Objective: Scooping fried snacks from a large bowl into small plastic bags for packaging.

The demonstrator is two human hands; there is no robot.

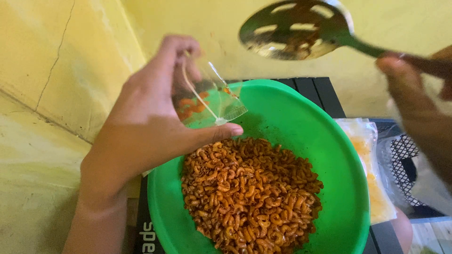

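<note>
- The left hand (141, 127) had its grip clamped on a small clear plastic bag (207, 101), thumb under, fingers over, a few orange macaroni pieces inside.
- The bag sat above the green bowl (348, 188) near its 10 o'clock rim, its long axis and open mouth seeming to point toward 4 o'clock.
- Spiced macaroni (249, 195) filled the bowl's bottom.
- The right hand (419, 103) gripped a slotted spoon (294, 30), bowl end at 10 o'clock.
- Risk, as I judged it: the slack bag mouth could fold, spilling pieces over the rim onto the dark counter (310, 89).
</note>
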